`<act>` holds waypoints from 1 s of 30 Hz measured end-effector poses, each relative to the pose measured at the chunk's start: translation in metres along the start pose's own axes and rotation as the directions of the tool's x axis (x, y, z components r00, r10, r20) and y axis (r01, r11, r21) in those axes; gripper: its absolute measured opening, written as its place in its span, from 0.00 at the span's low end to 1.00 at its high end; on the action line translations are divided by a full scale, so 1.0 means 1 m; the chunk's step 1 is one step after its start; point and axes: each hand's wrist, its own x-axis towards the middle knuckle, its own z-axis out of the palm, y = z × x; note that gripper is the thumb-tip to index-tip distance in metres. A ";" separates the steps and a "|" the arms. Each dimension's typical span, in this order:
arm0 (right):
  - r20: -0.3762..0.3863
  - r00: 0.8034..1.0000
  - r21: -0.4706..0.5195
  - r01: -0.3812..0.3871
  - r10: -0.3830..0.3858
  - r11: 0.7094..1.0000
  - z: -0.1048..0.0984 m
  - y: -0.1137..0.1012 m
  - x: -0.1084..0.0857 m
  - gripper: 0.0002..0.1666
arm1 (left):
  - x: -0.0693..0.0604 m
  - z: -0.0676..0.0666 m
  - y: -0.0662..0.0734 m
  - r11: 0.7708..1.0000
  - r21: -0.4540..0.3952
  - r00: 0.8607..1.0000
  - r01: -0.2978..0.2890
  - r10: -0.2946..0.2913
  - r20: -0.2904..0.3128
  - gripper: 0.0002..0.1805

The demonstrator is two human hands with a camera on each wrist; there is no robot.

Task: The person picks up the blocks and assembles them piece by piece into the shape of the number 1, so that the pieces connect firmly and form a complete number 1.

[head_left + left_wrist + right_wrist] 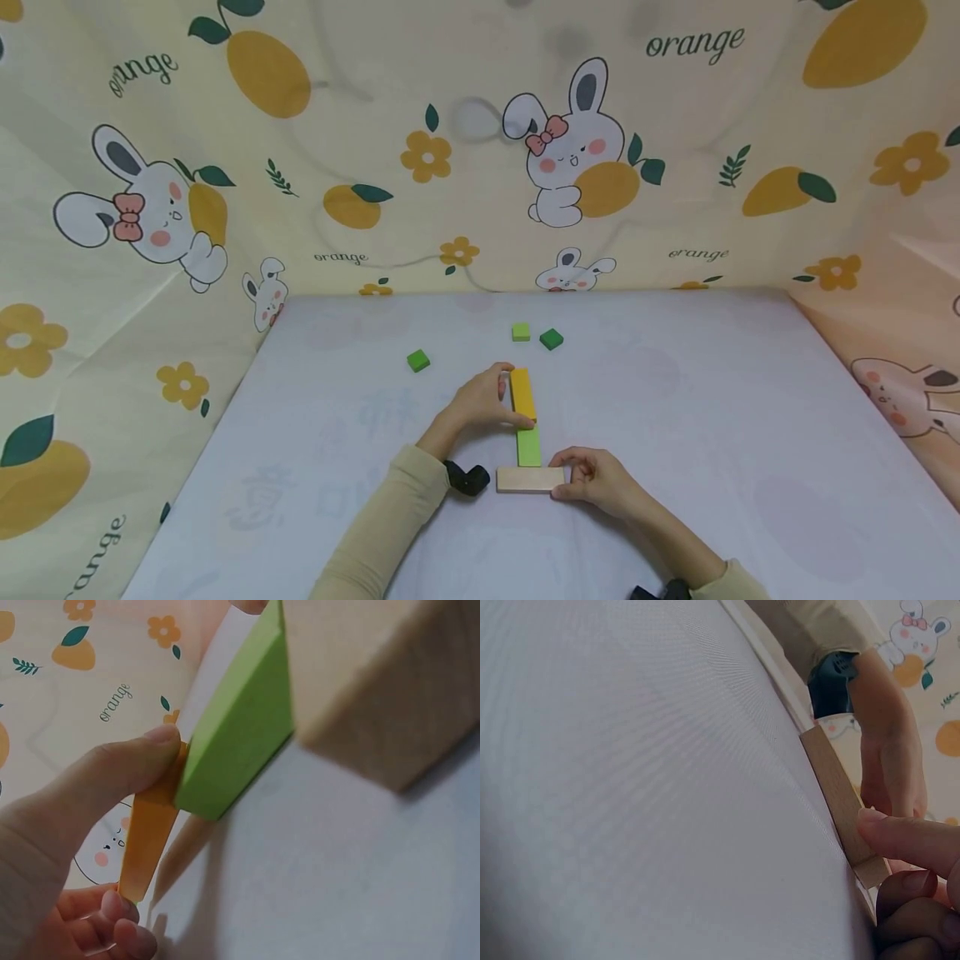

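Between thumb and fingers, my left hand [480, 400] pinches a yellow-orange block [522, 393] by its two ends. The near end of that block meets a light green block [528, 448], which lies lengthwise in line with it. A plain wooden block [528, 480] lies crosswise at the near end of the green one. My right hand [600, 483] holds the wooden block's right end with thumb and fingers. In the left wrist view the orange block [150, 844] touches the green block [236, 727]. The right wrist view shows the wooden block [838, 799] at my thumb.
Farther back on the white table [712, 400] lie a green cube [418, 361], a light green cube [521, 332] and a dark green cube [551, 339]. A patterned cloth [450, 75] with rabbits and oranges rises behind and at both sides.
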 end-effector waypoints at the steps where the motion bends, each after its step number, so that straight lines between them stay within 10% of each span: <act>1: -0.002 1.000 -0.002 0.000 0.000 1.000 0.000 0.000 0.000 0.24 | 0.000 0.000 0.000 1.000 0.002 1.000 -0.001 0.001 -0.001 0.54; 30: -0.009 1.000 -0.004 0.013 -0.013 1.000 0.001 -0.001 0.000 0.24 | -0.001 0.002 0.001 1.000 -0.005 1.000 0.008 -0.008 0.010 0.55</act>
